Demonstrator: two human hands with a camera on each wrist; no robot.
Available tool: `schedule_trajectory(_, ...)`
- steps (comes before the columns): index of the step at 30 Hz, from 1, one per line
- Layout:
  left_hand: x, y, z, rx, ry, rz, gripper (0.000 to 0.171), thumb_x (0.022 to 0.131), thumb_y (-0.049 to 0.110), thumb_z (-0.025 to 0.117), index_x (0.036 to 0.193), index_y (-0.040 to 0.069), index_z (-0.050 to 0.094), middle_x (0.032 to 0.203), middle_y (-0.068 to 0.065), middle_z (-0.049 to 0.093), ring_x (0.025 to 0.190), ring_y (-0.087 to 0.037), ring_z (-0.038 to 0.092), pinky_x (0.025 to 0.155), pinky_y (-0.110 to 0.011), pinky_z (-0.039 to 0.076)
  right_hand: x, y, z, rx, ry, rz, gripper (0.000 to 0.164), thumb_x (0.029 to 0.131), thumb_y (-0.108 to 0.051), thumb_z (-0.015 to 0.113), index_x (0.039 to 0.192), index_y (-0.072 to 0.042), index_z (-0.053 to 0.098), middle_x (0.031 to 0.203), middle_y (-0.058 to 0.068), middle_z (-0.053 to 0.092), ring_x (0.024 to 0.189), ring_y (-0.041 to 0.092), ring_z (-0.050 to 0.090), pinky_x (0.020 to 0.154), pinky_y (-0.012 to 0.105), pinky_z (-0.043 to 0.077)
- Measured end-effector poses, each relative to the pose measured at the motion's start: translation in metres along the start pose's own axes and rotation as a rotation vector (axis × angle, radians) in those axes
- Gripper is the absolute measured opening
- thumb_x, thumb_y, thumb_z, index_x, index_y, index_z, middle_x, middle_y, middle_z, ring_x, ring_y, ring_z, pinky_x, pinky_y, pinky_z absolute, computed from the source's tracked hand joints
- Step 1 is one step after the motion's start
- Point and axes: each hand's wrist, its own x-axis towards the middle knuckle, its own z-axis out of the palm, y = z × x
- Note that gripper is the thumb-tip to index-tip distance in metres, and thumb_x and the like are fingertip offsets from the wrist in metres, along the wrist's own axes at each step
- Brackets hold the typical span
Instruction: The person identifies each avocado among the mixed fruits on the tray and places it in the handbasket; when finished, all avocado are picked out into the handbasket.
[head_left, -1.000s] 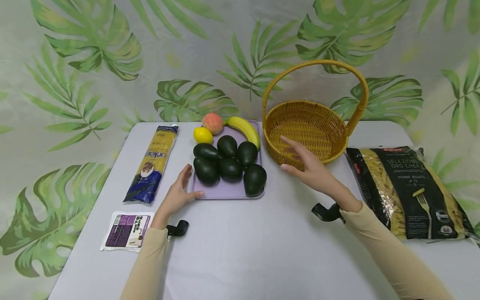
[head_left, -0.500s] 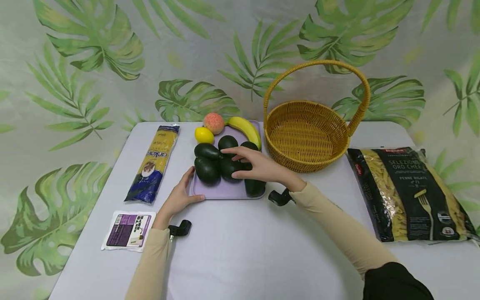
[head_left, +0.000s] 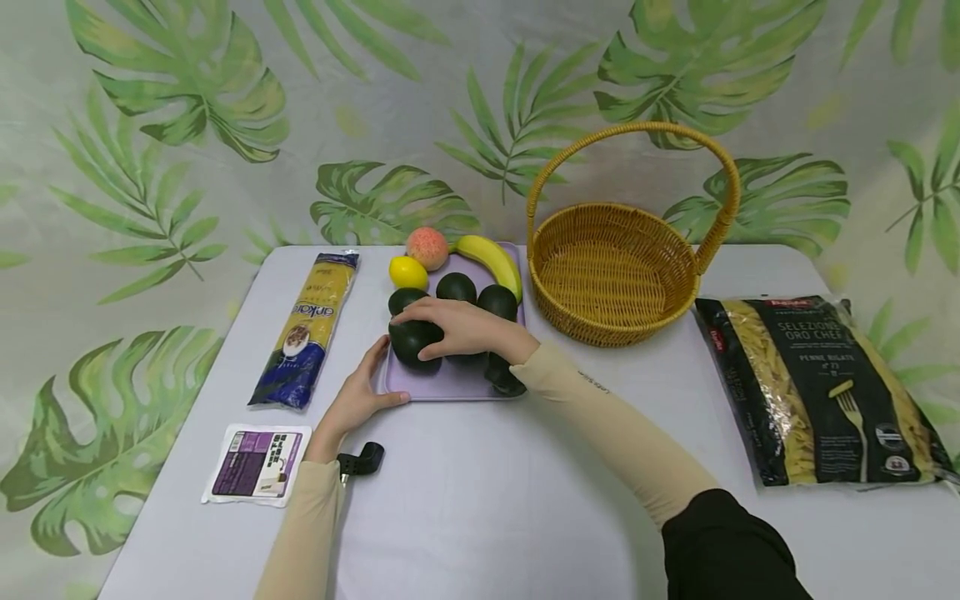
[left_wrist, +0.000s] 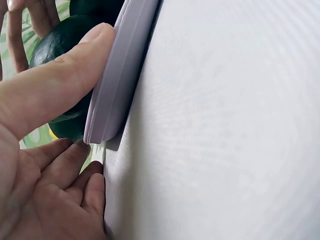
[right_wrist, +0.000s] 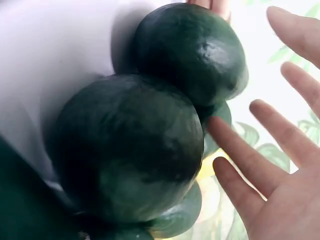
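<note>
My right hand [head_left: 471, 325] is above the avocados with its fingers spread, right at the front-left avocado [head_left: 411, 343]. In the right wrist view its fingers [right_wrist: 247, 155] stand apart from the dark green avocados [right_wrist: 125, 150]. Several avocados fill the lilac tray [head_left: 453, 387], some partly hidden by that hand and forearm. My left hand [head_left: 352, 407] rests at the tray's front-left corner. In the left wrist view its straight thumb [left_wrist: 65, 75] lies against the tray rim [left_wrist: 112, 95], the other fingers beyond the corner.
A lemon [head_left: 408, 272], a peach [head_left: 427, 248] and a banana [head_left: 491, 262] lie at the tray's back. To the right stand a wicker basket [head_left: 613, 329] with a tall handle and a penne bag [head_left: 821, 392]. A pasta packet [head_left: 303, 329] and a white-purple packet [head_left: 257, 464] lie left.
My right hand has moved left from in front of the basket, across the tray, to the front-left avocado. The left hand has stayed at the tray corner.
</note>
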Motion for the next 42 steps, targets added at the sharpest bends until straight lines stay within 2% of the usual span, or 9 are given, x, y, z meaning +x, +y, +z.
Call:
schedule_trajectory(5,0.0,0.0,0.0,0.003,0.003,-0.016,0.105,0.079,0.018,0.08,0.154,0.01,0.007,0.159,-0.011,0.012,0.144,-0.027,0.009,0.115,-0.048,0.008,0.012,-0.004,0.006,-0.106,-0.059,0.09,0.058,0.088,-0.031,0.07,0.141,-0.024,0.047,0.144,0.001,0.042,0.128,0.02,0.043,0.103,0.04,0.037)
schedule_trajectory(11,0.001,-0.001,0.0,0.013,0.002,-0.025,0.106,0.079,0.019,0.08,0.155,0.011,0.007,0.158,-0.013,0.012,0.144,-0.03,0.009,0.114,-0.051,0.009,0.021,-0.007,0.014,-0.182,-0.059,0.134,0.056,0.087,-0.033,0.072,0.138,-0.026,0.051,0.143,0.002,0.041,0.124,0.02,0.045,0.096,0.042,0.042)
schedule_trajectory(14,0.001,-0.001,0.0,0.007,0.001,-0.023,0.106,0.078,0.019,0.08,0.155,0.011,0.007,0.158,-0.014,0.013,0.144,-0.031,0.009,0.113,-0.052,0.009,0.023,-0.007,0.018,-0.199,-0.046,0.148,0.055,0.086,-0.032,0.073,0.137,-0.026,0.053,0.14,0.003,0.042,0.122,0.019,0.046,0.095,0.04,0.042)
schedule_trajectory(18,0.002,0.0,0.001,0.001,-0.001,-0.026,0.106,0.079,0.02,0.08,0.155,0.013,0.007,0.158,-0.013,0.012,0.144,-0.03,0.009,0.113,-0.053,0.008,0.024,-0.007,0.02,-0.162,-0.022,0.156,0.052,0.084,-0.028,0.075,0.133,-0.024,0.055,0.137,0.004,0.044,0.119,0.019,0.046,0.095,0.041,0.042)
schedule_trajectory(23,0.002,0.001,0.001,0.001,-0.003,-0.028,0.106,0.079,0.02,0.08,0.155,0.013,0.007,0.159,-0.012,0.012,0.144,-0.028,0.009,0.114,-0.052,0.008,0.021,-0.001,0.019,-0.022,0.022,0.127,0.048,0.083,-0.022,0.076,0.128,-0.02,0.059,0.134,0.004,0.047,0.12,0.02,0.046,0.1,0.039,0.039)
schedule_trajectory(26,0.001,0.001,0.001,0.002,-0.005,-0.036,0.106,0.079,0.02,0.08,0.155,0.012,0.007,0.159,-0.011,0.012,0.144,-0.028,0.009,0.114,-0.05,0.009,0.016,0.006,0.015,0.1,0.073,0.095,0.047,0.083,-0.02,0.076,0.127,-0.018,0.06,0.133,0.004,0.05,0.122,0.018,0.045,0.102,0.034,0.037)
schedule_trajectory(30,0.001,0.002,0.001,0.015,-0.014,-0.031,0.108,0.078,0.02,0.081,0.155,0.011,0.006,0.159,-0.012,0.009,0.144,-0.029,0.008,0.114,-0.049,0.009,0.005,0.014,0.006,0.286,0.138,0.083,0.047,0.083,-0.019,0.075,0.128,-0.016,0.06,0.134,0.005,0.05,0.121,0.017,0.045,0.098,0.032,0.041)
schedule_trajectory(38,0.002,0.003,0.001,0.043,-0.039,-0.005,0.113,0.075,0.021,0.083,0.154,0.007,0.004,0.159,-0.017,0.005,0.144,-0.035,0.004,0.113,-0.053,0.007,-0.034,0.027,-0.017,0.626,0.182,0.159,0.049,0.087,-0.021,0.07,0.134,-0.017,0.054,0.141,0.0,0.044,0.105,0.027,0.056,0.092,0.039,0.046)
schedule_trajectory(42,0.004,0.004,0.002,0.058,-0.041,0.003,0.115,0.074,0.021,0.084,0.154,0.005,0.002,0.158,-0.019,0.005,0.143,-0.036,0.004,0.113,-0.053,0.006,-0.059,0.037,-0.03,0.769,0.207,0.192,0.051,0.088,-0.02,0.068,0.136,-0.017,0.052,0.143,0.001,0.04,0.109,0.028,0.054,0.089,0.042,0.047)
